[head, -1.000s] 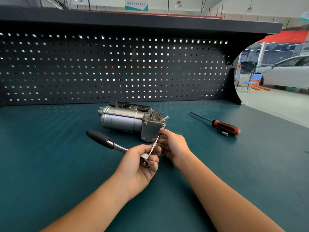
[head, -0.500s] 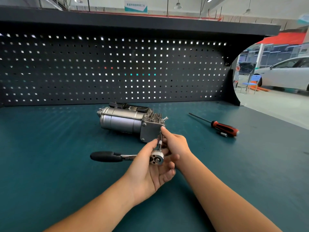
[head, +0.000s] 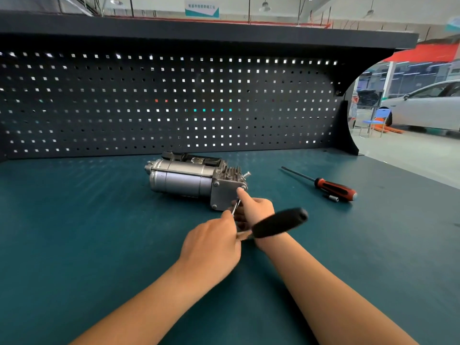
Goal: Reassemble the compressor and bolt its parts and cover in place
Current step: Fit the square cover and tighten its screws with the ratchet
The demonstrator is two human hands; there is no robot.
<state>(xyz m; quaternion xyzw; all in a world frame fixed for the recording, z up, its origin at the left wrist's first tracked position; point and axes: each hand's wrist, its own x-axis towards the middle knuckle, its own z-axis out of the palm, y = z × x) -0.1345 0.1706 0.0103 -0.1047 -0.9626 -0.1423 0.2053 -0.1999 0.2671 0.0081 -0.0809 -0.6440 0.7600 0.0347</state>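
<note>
- Compressor (head: 184, 179) is lying on its side in the middle of the bench, and its flat cover (head: 224, 194) is facing the person.
- Left hand (head: 211, 247) is gripping the head end of the ratchet (head: 280, 222) with curled fingers; the black handle is showing blurred, crossing over the right wrist.
- Right hand (head: 257, 207) is pressing its straight index finger on the upper corner of the cover. Its other fingers are folded behind the tool, so I cannot tell if they are holding the extension bar (head: 236, 206).
- The person is probably tightening a cover bolt. For doing it well, the bar should be staying in one line with the bolt, and the swings should be short, because nothing is clamping the compressor and it may be sliding.
- Another bolt (head: 247, 174) is standing out at the top and is probably waiting for its turn.
- Teal mat (head: 99, 220) is covering the bench; a screwdriver (head: 334, 188) is lying well apart on the right, with a small socket (head: 332, 198) just beside it.
- Dark pegboard (head: 174, 103) is rising behind; past it a white car (head: 428, 105) and a blue chair (head: 378, 118) are standing in a hall.
</note>
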